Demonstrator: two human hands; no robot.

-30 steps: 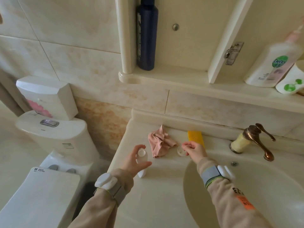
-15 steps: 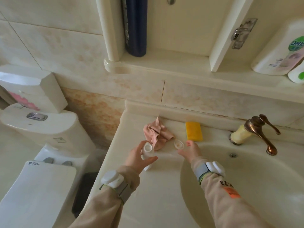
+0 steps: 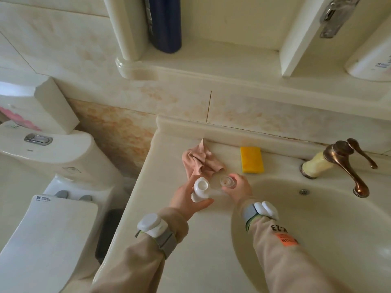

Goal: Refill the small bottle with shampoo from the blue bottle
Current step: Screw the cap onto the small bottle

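The small white bottle [image 3: 200, 188] is held in my left hand [image 3: 185, 197] just above the counter, its open mouth tilted up toward me. My right hand [image 3: 240, 188] pinches a small clear cap [image 3: 226, 181] right beside the bottle's mouth, a short gap between them. The dark blue bottle [image 3: 165, 24] stands upright on the shelf above the counter, beside a cream pillar, with its top cut off by the frame. Neither hand is near it.
A crumpled pink cloth [image 3: 200, 160] and a yellow sponge [image 3: 251, 159] lie on the counter [image 3: 169, 208] behind my hands. The basin [image 3: 317, 218] and bronze tap [image 3: 347, 163] are to the right, a toilet [image 3: 48, 166] to the left. A white bottle [image 3: 370, 62] sits at the shelf's right.
My right hand has come back from near the sponge with the clear cap, up to the bottle's mouth. My left hand has tilted the bottle. The view has dipped downward.
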